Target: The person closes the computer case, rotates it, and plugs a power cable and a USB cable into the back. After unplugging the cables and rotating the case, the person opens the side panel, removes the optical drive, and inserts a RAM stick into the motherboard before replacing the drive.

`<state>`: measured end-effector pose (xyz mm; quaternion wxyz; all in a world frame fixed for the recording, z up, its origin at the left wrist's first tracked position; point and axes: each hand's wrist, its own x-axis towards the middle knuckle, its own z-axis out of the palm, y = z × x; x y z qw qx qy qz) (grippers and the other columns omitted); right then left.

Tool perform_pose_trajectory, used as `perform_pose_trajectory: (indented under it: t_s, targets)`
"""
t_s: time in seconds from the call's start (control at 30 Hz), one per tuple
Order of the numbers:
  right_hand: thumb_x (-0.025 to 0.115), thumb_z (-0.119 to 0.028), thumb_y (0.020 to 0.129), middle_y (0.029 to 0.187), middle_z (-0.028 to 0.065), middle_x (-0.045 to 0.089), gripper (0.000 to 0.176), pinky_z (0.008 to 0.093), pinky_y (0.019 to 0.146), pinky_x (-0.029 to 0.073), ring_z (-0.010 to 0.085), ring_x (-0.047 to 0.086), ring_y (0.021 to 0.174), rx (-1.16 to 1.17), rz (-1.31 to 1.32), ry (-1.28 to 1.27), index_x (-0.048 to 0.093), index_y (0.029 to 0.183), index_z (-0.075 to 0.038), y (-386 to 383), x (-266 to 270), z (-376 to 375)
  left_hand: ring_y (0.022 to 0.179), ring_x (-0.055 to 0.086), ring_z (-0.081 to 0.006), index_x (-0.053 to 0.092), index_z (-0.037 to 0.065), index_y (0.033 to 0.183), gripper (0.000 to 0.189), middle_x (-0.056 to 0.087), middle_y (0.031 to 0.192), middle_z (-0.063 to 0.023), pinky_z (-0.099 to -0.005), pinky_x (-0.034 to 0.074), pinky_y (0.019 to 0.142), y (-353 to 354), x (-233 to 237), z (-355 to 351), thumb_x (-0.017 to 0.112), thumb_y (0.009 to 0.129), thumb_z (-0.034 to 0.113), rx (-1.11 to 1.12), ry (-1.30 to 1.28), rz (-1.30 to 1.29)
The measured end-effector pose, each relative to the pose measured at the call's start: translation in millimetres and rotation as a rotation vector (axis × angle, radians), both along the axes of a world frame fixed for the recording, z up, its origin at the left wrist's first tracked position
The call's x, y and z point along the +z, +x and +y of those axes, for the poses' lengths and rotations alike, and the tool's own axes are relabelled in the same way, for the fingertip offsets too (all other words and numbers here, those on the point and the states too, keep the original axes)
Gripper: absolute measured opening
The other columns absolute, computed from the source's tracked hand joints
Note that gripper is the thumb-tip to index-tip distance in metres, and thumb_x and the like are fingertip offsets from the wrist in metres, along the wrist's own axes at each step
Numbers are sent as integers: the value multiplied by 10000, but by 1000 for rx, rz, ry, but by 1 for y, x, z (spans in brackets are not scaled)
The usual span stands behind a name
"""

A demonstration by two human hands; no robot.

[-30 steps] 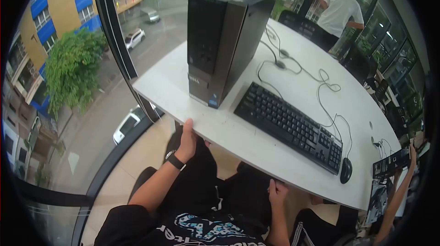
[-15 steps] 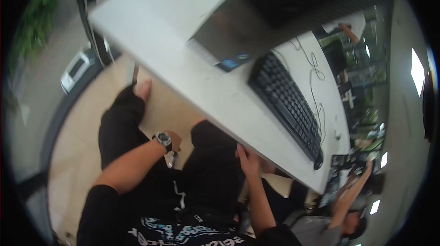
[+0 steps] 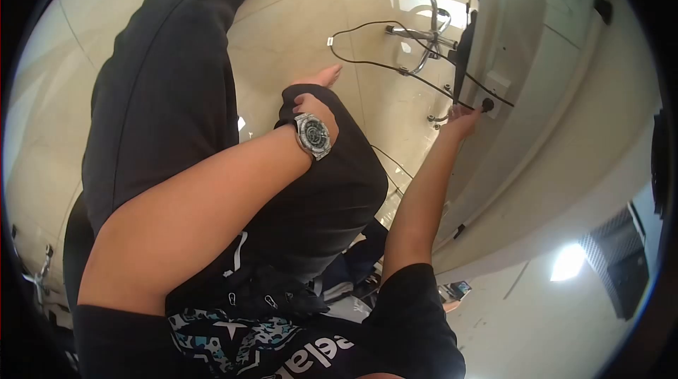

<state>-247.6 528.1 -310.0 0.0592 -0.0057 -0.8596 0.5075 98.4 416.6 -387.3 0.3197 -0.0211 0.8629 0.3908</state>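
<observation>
My left hand [image 3: 316, 114] rests on my knee in dark trousers [image 3: 304, 188], a watch [image 3: 313, 136] on its wrist; its fingers are curled and partly hidden. Reaching out to the right, my right hand [image 3: 463, 122] is closed around a black plug [image 3: 487, 104] with a black cable [image 3: 424, 82] running from it. The plug is at a white socket plate [image 3: 498, 85] on the pale panel [image 3: 526, 33]. Whether the plug is fully in the socket cannot be made out.
A chrome chair base [image 3: 432, 38] stands on the tiled floor [image 3: 282, 33] beyond my feet, with the cable looping beside it. Another chair base [image 3: 41, 269] is at the far left. A bright ceiling light [image 3: 568, 261] shows at lower right.
The view has swung down from the desk top with keyboard to the floor and panel. My right hand has gone from the desk edge to the plug. My left hand now lies on my knee.
</observation>
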Motion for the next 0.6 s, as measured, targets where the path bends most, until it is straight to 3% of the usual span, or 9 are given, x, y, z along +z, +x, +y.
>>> perform_pose_trajectory:
  t_s: [0.03,0.07,0.13,0.2,0.27,0.5,0.6]
  targets:
    - [545,-527,978,786,50,636,464,323,557,480,186,628,709,8,22,-63,611,950,-69,-5,5,-7,1046,712,-269,769,153,1137,334,758,1118,-41,-505,467,925,1,3,-1,718,867,343,44,-73,16]
    - [545,-527,978,786,50,636,464,323,557,480,186,628,709,5,12,-45,611,950,-69,-19,2,-3,1090,695,-273,760,149,1157,361,748,1148,-57,-512,461,940,-1,0,2,740,852,340,56,-74,-22]
    - [525,-576,966,702,20,592,500,299,520,450,159,577,640,14,-23,-332,585,896,-86,-47,5,-1,1091,694,-272,758,148,1159,361,748,1147,-55,-513,463,934,-7,-4,2,736,855,342,60,-30,-56]
    - [518,-589,963,696,12,579,504,288,520,439,151,551,620,52,-80,-349,573,880,-95,-71,8,2,1093,690,-261,757,144,1157,365,749,1135,-48,-509,469,923,7,2,-7,731,857,349,-26,-11,52]
    - [509,-587,969,674,-10,536,477,278,520,414,144,504,592,129,-255,-452,558,864,-125,-95,13,16,1091,690,-256,759,145,1151,361,749,1128,-45,-506,470,921,2,-2,3,731,855,349,27,-26,23]
    - [485,-570,984,671,-42,496,440,292,504,302,142,495,602,254,-238,-390,533,815,-167,-75,11,14,1091,690,-246,760,145,1144,350,749,1126,-49,-490,474,921,6,-4,9,729,852,334,-14,-58,23]
    - [515,-543,968,670,-50,492,406,303,503,281,137,483,587,197,-199,-347,516,789,-178,-60,11,2,1098,688,-249,758,144,1151,352,748,1134,-52,-490,471,930,4,-9,15,729,854,330,-11,-57,24]
